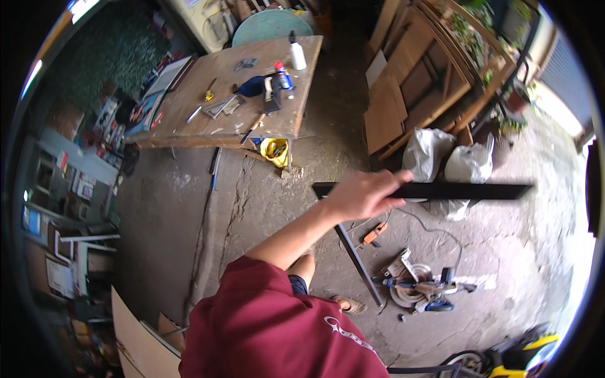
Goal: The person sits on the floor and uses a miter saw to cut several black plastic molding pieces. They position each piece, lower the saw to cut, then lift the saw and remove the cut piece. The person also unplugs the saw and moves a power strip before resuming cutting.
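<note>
Beyond the miter saw [421, 288] on the concrete floor [164, 214], a person's left hand [362, 193] lays blurred fingers over a long black bar [472, 191], gripping or merely touching I cannot tell, handling seemingly under way, what is done or left not showing.

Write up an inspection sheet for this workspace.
Surface: wooden table, stained; floor, cracked.
Job's things: black bar, lying across the view, slightly blurred.
Clutter: white bottle and spray can on the table; saw on the floor.
Hands: left hand on the black bar, grip unclear; right hand not in view.
Cables: dark cable on the floor near the saw.
Surroundings: panels leaning, white bags nearby.
</note>
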Demonstrator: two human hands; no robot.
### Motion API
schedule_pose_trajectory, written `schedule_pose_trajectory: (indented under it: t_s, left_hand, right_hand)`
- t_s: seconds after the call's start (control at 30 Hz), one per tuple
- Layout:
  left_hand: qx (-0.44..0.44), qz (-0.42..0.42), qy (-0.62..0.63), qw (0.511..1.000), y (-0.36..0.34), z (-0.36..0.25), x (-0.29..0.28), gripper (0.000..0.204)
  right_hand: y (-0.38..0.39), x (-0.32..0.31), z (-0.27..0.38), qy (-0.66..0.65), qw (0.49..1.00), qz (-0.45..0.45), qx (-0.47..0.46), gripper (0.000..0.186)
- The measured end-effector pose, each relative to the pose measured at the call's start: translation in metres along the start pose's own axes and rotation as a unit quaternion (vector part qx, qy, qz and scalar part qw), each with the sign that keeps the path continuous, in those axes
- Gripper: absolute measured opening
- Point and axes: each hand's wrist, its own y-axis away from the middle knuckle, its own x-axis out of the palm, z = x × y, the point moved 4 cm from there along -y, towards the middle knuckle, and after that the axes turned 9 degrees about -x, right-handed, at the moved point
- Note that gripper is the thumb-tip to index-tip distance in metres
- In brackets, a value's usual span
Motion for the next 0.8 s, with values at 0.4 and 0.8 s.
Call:
schedule_pose_trajectory:
  t_s: [0.4, 0.8]
  left_hand:
    - [-0.402, -0.413, -0.06, 0.815, 0.262, 0.267, -0.369, 0.04]
    - [-0.566, -0.42, -0.169, 0.689, 0.401, 0.399, -0.503, 0.044]
  right_hand:
    - [0.118, 0.077, 0.323, -0.045, 0.88, 0.034, -0.472, 0.054]
    - [0.548, 0.186, 0.806, -0.049, 0.515, 0.258, -0.816, 0.035]
